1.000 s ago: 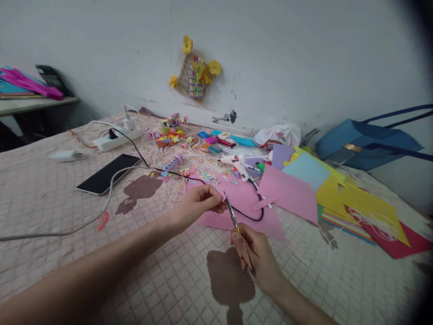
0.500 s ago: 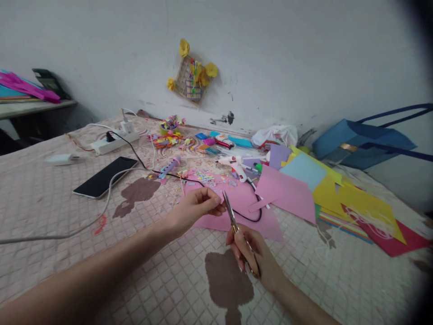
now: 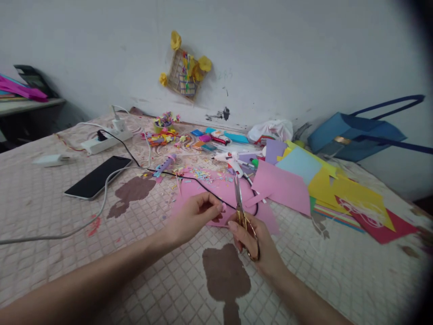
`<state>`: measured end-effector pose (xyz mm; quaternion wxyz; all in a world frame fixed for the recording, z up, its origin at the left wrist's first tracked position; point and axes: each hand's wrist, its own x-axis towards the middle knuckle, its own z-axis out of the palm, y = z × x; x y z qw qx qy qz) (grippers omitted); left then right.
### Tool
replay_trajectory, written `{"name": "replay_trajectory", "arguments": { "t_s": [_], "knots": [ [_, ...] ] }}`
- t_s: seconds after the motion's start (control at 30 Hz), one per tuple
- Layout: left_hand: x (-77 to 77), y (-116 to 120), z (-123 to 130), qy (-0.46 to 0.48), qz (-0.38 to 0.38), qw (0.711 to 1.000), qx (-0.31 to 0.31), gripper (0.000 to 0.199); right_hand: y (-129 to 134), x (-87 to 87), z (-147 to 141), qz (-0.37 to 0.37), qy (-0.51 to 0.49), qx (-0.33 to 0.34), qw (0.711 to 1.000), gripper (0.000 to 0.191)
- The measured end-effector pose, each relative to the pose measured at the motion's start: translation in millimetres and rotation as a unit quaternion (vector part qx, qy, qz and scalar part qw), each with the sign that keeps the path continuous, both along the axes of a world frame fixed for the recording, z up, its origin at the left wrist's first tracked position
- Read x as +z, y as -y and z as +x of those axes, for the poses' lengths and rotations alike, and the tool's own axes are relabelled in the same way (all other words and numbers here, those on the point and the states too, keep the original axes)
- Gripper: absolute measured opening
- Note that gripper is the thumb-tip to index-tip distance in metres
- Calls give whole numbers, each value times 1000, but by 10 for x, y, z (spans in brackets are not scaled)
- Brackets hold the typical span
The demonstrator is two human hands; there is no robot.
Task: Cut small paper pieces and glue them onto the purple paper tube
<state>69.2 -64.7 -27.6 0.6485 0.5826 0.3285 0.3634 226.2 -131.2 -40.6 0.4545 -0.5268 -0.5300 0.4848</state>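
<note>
Between the thumb and fingertips of my left hand (image 3: 198,212) is a tiny piece of pink paper (image 3: 223,206), mostly covered by the fingers. My right hand (image 3: 253,237) grips a pair of gold-handled scissors (image 3: 239,198), with the blades pointing up and away from me, just right of the left fingertips. Both hands are over the near edge of a pink paper sheet (image 3: 189,189). Small coloured paper scraps (image 3: 202,175) lie scattered on its far part. A black cable runs across this sheet.
Beyond the hands lies a white glue gun (image 3: 233,162). Pink (image 3: 284,187), yellow and red sheets spread to the right, near a blue bag (image 3: 352,135). On the left are a dark-screened tablet (image 3: 98,177), a power strip (image 3: 107,142) and a loose white cable.
The scissors have turned more upright and moved a little away from my left fingertips. The whole view has shifted slightly, so the table things appear further left.
</note>
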Motion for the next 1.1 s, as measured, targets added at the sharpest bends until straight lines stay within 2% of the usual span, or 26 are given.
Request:
{"name": "replay_trajectory", "arguments": {
  "t_s": [0.27, 0.53, 0.8, 1.1],
  "knots": [
    [13, 27, 11, 49, -21, 996, 72, 15, 46, -29, -97, -42, -19, 34, 998, 39],
    [-6, 29, 23, 67, -21, 993, 92, 15, 62, -130, -133, -52, -7, 35, 998, 40],
    [-50, 42, 48, 84, -24, 990, 111, 15, 51, -118, -143, -34, 48, 29, 998, 44],
    [-20, 72, 66, 93, -31, 988, 123, 15, 65, -133, -149, -23, 53, 26, 998, 44]
  ]
}}
